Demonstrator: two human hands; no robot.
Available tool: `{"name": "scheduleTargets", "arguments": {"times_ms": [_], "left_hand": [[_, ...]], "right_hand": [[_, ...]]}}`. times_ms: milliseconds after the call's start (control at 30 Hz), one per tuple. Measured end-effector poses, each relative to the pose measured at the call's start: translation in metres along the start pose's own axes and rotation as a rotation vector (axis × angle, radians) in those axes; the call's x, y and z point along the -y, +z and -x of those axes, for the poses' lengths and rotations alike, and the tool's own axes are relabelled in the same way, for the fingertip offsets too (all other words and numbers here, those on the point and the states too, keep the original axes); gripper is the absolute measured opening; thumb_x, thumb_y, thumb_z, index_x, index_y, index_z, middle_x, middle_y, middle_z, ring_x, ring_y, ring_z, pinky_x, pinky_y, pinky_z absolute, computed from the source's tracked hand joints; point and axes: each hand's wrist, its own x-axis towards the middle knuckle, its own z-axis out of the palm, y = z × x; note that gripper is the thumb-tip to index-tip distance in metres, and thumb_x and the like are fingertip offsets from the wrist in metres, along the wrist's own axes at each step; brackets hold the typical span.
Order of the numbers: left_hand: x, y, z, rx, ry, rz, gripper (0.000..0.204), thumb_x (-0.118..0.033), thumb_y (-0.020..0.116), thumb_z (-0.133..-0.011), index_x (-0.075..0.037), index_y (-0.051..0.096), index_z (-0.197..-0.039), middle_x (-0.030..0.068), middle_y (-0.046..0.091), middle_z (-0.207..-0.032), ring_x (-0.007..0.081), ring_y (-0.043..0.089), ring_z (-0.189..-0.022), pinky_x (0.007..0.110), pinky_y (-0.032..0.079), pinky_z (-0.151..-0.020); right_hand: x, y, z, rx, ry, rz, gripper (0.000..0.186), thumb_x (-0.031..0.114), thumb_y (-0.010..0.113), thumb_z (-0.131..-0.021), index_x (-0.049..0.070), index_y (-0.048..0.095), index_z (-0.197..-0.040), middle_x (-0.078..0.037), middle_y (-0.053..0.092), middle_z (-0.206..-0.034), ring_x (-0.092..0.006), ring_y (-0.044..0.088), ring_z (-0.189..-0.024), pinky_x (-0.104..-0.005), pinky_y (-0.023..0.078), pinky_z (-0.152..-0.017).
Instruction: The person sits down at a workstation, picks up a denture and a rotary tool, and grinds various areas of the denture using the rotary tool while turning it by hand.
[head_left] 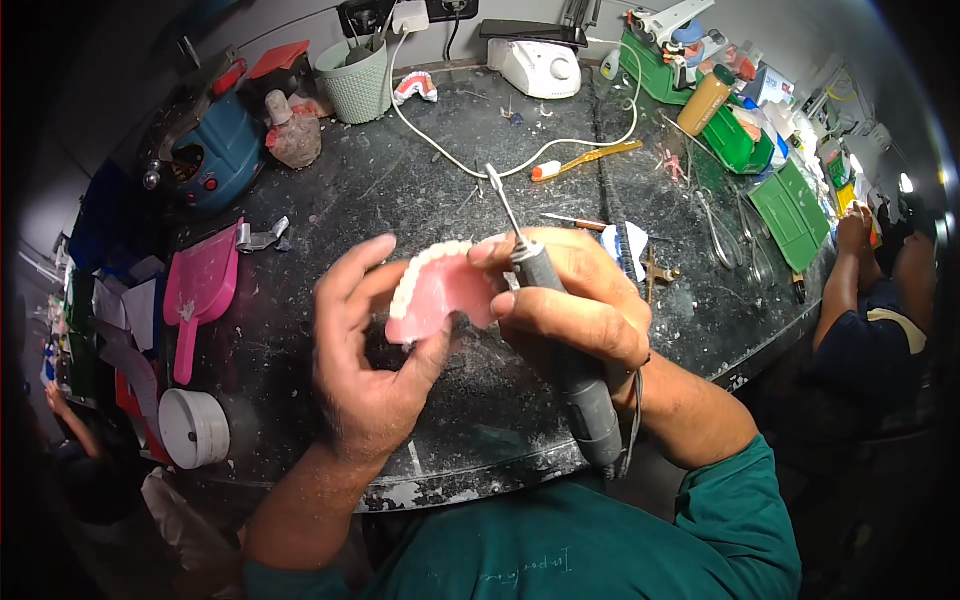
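A pink upper denture (437,292) with a row of whitish teeth is held up over the dark bench. My left hand (365,350) grips it from the left, thumb at its lower edge and fingers behind it. In my right hand (590,300) lies a dark grey rotary handpiece (570,370), its slim metal bur (503,200) pointing up and away. The right fingertips reach the denture's right side, beside the handpiece's collar. The bur stands apart from the denture. A cord runs down from the handpiece's lower end past my right wrist.
A pink dustpan (203,275) and white round tub (194,428) lie left. A blue machine (215,150), green-grey basket (355,85) and white control box (535,70) stand at the back. A toothbrush (585,158), metal pliers (718,235) and green trays (790,215) lie right. Another person (870,300) sits far right.
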Motion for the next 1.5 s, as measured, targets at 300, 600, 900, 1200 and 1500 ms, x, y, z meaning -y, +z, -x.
{"name": "scheduleTargets", "arguments": {"times_ms": [300, 600, 900, 1200, 1500], "left_hand": [[0.009, -0.018, 0.005, -0.089, 0.289, -0.450, 0.036, 0.003, 0.076, -0.076, -0.002, 0.059, -0.107, 0.0170, 0.069, -0.098, 0.0222, 0.069, -0.086, 0.033, 0.056, -0.077], [0.014, -0.024, 0.006, -0.180, 0.269, -0.443, 0.034, 0.005, 0.075, -0.077, 0.000, 0.061, -0.107, 0.0165, 0.069, -0.098, 0.0225, 0.069, -0.088, 0.032, 0.055, -0.079], [0.010, -0.024, 0.002, -0.147, 0.297, -0.448, 0.033, 0.005, 0.075, -0.076, 0.000, 0.060, -0.105, 0.0176, 0.069, -0.097, 0.0226, 0.070, -0.086, 0.032, 0.056, -0.077], [0.009, -0.024, 0.002, -0.147, 0.329, -0.490, 0.033, 0.007, 0.075, -0.076, 0.000, 0.061, -0.105, 0.0173, 0.069, -0.095, 0.0227, 0.070, -0.084, 0.032, 0.056, -0.076], [0.009, -0.024, 0.001, -0.145, 0.369, -0.505, 0.034, 0.007, 0.076, -0.074, 0.000, 0.062, -0.104, 0.0171, 0.069, -0.094, 0.0238, 0.070, -0.083, 0.032, 0.056, -0.075]], "right_hand": [[0.010, 0.002, -0.002, -0.085, -0.050, 0.164, 0.038, 0.019, 0.082, -0.069, 0.014, 0.072, -0.105, -0.007, 0.065, -0.096, -0.0260, 0.063, -0.096, -0.0480, 0.050, -0.097], [0.022, 0.004, 0.003, 0.213, 0.051, 0.120, 0.042, 0.031, 0.076, -0.075, 0.010, 0.068, -0.110, -0.003, 0.063, -0.089, -0.0323, 0.059, -0.122, -0.0644, 0.016, -0.116], [0.011, 0.010, 0.002, 0.176, 0.062, 0.030, 0.042, 0.022, 0.083, -0.070, 0.010, 0.068, -0.107, -0.003, 0.064, -0.092, -0.0348, 0.058, -0.123, -0.0677, 0.016, -0.114], [0.017, 0.011, -0.002, 0.155, 0.088, -0.069, 0.038, 0.009, 0.083, -0.070, 0.012, 0.067, -0.105, -0.001, 0.064, -0.092, -0.0349, 0.059, -0.122, -0.0682, 0.016, -0.113], [0.017, 0.011, -0.001, 0.149, 0.112, -0.096, 0.036, 0.010, 0.083, -0.070, 0.012, 0.070, -0.104, -0.001, 0.067, -0.091, -0.0342, 0.058, -0.123, -0.0675, 0.016, -0.114]]}}
